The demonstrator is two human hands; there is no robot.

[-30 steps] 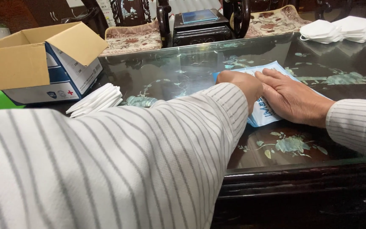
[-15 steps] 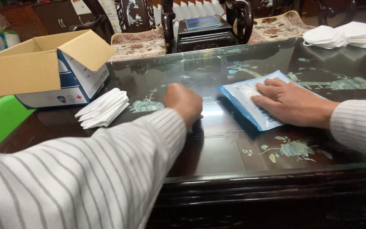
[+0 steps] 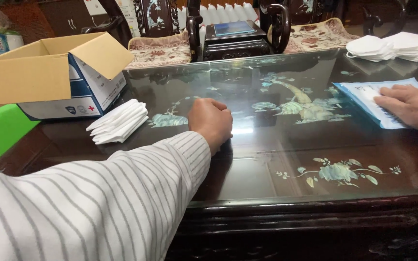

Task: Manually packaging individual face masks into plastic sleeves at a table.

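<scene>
Blue packet (image 3: pixel 378 102) pinned flat under right hand (image 3: pixel 409 105); left hand (image 3: pixel 212 122) loosely curled, grip empty; cardboard box (image 3: pixel 49 72) open, contents hidden.

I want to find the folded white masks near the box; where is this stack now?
In the head view the stack of white masks lies on the left of the glass-topped table, beside the open cardboard box and left of the left hand.

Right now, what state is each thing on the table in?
Cardboard box: flaps open.
Folded white masks: stacked, untouched.
Blue-and-white packet: flat, pressed under right hand.
Left hand: knuckles up, empty, on the glass.
Far white masks: piled.
</scene>
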